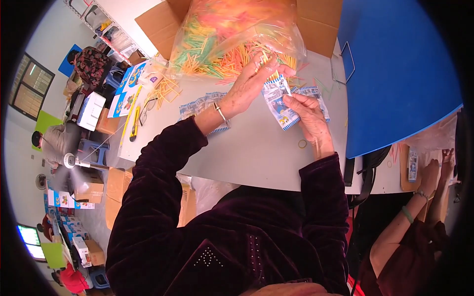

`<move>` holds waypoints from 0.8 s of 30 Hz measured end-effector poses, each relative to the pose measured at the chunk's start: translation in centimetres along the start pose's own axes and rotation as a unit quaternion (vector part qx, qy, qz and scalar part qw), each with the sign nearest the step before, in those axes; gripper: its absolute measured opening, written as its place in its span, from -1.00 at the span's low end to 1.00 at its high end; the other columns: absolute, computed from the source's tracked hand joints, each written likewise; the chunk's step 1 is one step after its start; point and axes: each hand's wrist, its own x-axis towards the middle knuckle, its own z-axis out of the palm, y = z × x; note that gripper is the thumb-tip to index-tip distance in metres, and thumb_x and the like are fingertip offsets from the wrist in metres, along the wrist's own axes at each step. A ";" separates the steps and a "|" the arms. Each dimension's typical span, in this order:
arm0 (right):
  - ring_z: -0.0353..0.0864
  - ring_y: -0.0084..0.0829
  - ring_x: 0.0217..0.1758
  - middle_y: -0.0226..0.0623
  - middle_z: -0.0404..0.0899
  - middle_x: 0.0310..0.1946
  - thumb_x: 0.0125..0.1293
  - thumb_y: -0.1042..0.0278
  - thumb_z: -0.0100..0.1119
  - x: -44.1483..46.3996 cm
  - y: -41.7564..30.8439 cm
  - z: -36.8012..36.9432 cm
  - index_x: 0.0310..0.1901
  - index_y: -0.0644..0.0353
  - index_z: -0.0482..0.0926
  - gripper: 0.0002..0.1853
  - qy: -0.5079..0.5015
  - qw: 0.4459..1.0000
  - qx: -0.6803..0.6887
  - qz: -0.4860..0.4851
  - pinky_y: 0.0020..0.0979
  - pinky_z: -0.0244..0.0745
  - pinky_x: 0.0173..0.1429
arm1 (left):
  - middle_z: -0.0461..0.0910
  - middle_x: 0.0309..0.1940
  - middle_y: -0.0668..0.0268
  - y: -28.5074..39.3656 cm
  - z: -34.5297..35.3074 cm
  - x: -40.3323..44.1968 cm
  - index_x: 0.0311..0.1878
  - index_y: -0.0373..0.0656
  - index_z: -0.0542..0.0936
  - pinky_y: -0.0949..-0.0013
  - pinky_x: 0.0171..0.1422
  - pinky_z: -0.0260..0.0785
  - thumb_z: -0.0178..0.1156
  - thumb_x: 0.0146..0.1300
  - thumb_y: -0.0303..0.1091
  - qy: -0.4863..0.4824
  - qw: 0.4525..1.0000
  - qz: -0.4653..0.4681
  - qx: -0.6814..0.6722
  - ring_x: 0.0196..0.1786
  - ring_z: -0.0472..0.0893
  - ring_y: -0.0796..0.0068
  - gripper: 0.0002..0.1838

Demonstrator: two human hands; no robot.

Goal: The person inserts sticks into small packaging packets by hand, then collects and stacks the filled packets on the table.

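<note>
My left hand (249,81) is closed around a small bundle of thin pale-yellow sticks (273,76), whose lower ends meet the top of a packet. The printed blue-and-white packet (281,111) is pinched between the thumb and fingers of my right hand (308,116). It hangs tilted over the white table (242,153). Just behind my left hand lies a large clear plastic bag (217,54) full of green, yellow, orange and pink sticks. More printed packets (200,106) lie by my left wrist, and another group (316,96) is partly hidden behind my right hand.
A cardboard box (321,24) surrounds the bag. Loose sticks (165,91), glasses (144,113) and a yellow cutter (135,126) lie at left; a rubber band (302,143) near my right wrist. A blue panel (395,74) borders the right. A co-worker's arms (402,222) are at lower right.
</note>
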 end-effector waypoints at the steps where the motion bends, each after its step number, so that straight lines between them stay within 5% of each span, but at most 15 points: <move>1: 0.53 -0.63 -0.33 -0.38 0.61 -0.38 0.17 0.32 0.28 0.0 0.1 0.0 -0.20 0.30 0.62 -0.76 -0.005 1.000 0.000 -0.005 -0.57 0.41 -0.18 | 0.57 -0.19 0.24 0.0 -0.1 -0.1 -0.11 -0.26 0.29 0.48 0.04 0.34 -0.11 0.39 -0.03 0.000 1.000 0.000 0.000 -0.11 0.52 0.57 -0.60; 7: 0.54 -0.64 -0.31 -0.40 0.61 -0.35 0.18 0.32 0.27 0.3 0.4 -0.4 -0.20 0.28 0.61 -0.77 -0.008 1.000 -0.009 -0.010 -0.57 0.42 -0.16 | 0.59 -0.15 0.23 0.3 -0.7 -0.4 -0.03 -0.17 0.36 0.55 -0.05 0.35 -0.12 0.41 -0.19 -0.063 0.995 -0.044 0.062 -0.11 0.51 0.67 -0.74; 13: 0.54 -0.66 -0.28 -0.44 0.62 -0.30 0.23 0.28 0.21 0.2 0.1 -0.1 -0.16 0.25 0.61 -0.76 -0.011 1.000 0.003 -0.029 -0.57 0.43 -0.14 | 0.51 -0.13 0.32 -0.1 -2.2 0.1 0.05 -0.19 0.37 0.54 0.00 0.35 -0.09 0.41 -0.20 -0.048 0.992 0.020 0.117 -0.05 0.48 0.63 -0.70; 16: 0.54 -0.66 -0.25 -0.44 0.62 -0.28 0.26 0.26 0.17 0.3 0.2 -0.1 -0.12 0.25 0.60 -0.75 -0.020 0.999 0.021 -0.039 -0.58 0.43 -0.13 | 0.50 -0.15 0.33 -0.1 -2.3 0.0 0.08 -0.23 0.36 0.53 0.05 0.33 -0.05 0.39 -0.23 -0.101 0.954 -0.030 0.280 -0.03 0.47 0.59 -0.68; 18: 0.54 -0.66 -0.24 -0.44 0.61 -0.26 0.28 0.26 0.15 0.2 0.2 0.0 -0.11 0.25 0.59 -0.74 -0.022 0.999 0.026 -0.041 -0.58 0.43 -0.12 | 0.50 -0.18 0.33 0.0 -1.7 -0.5 0.09 -0.25 0.36 0.54 -0.01 0.33 0.01 0.36 -0.27 -0.046 0.938 0.001 0.343 -0.06 0.46 0.60 -0.67; 22: 0.55 -0.65 -0.23 -0.43 0.61 -0.24 0.28 0.27 0.15 0.1 0.1 0.2 -0.10 0.25 0.58 -0.74 -0.006 0.999 0.036 -0.039 -0.57 0.44 -0.12 | 0.52 -0.21 0.32 0.9 -2.0 -0.4 0.11 -0.23 0.36 0.53 -0.07 0.34 0.07 0.32 -0.31 -0.029 0.957 0.058 0.283 -0.10 0.48 0.61 -0.65; 24: 0.55 -0.65 -0.22 -0.42 0.61 -0.24 0.28 0.28 0.15 0.3 0.3 0.2 -0.10 0.25 0.58 -0.74 -0.007 0.998 0.035 -0.042 -0.56 0.44 -0.11 | 0.54 -0.26 0.35 1.7 -1.7 -0.8 0.09 -0.24 0.37 0.55 -0.07 0.35 0.10 0.29 -0.36 -0.101 0.905 -0.023 0.412 -0.14 0.49 0.63 -0.66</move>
